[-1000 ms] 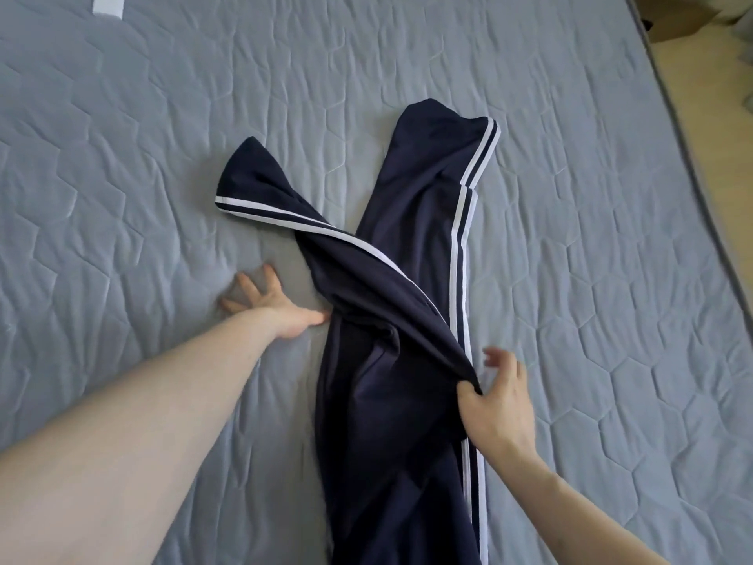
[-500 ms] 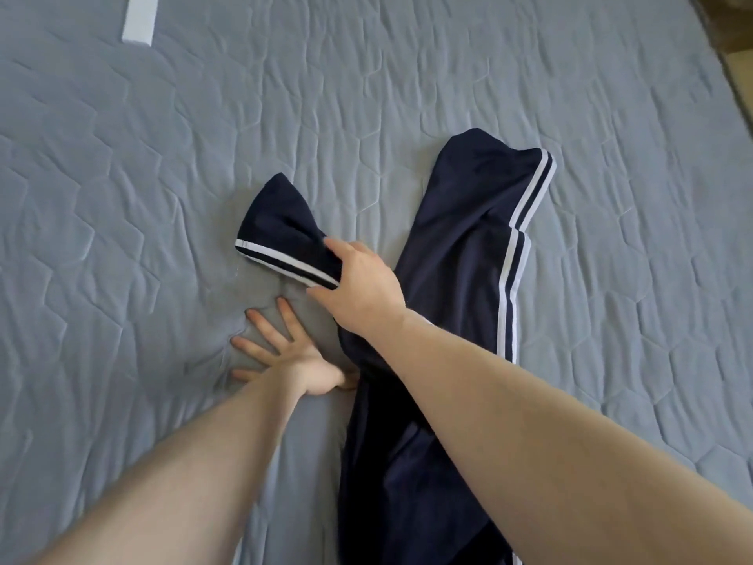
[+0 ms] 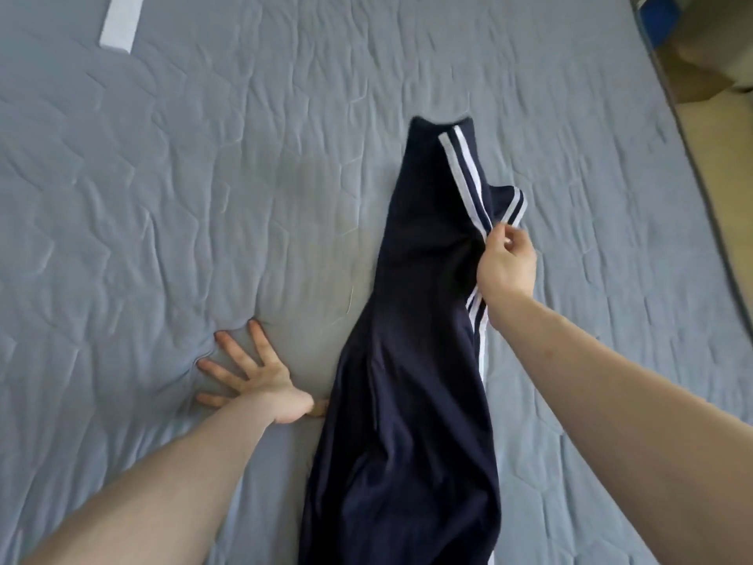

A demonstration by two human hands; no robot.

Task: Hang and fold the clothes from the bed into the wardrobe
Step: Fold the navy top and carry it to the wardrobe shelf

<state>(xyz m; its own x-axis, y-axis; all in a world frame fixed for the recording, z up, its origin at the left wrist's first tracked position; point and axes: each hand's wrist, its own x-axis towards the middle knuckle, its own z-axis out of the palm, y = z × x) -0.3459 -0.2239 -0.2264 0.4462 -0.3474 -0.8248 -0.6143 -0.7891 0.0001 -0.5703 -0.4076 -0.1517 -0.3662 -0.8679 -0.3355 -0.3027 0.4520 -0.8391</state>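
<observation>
trousers (image 3: 411,360) lie lengthwise on bed (image 3: 203,197), legs stacked. right hand (image 3: 505,267) pinches striped edge; left hand (image 3: 254,381) flat, fingers spread on bed. best line up stripes, smooth flat, then fold.

Bed cover (image 3: 203,177): grey-blue, quilted, wrinkled.
Floor (image 3: 729,128): pale wood tone, right of bed.
Box (image 3: 692,79): brown, on floor, upper right.
Light: soft, even.

Matt navy cloth trousers (image 3: 411,360), quilted grey fabric bed cover (image 3: 203,197)
</observation>
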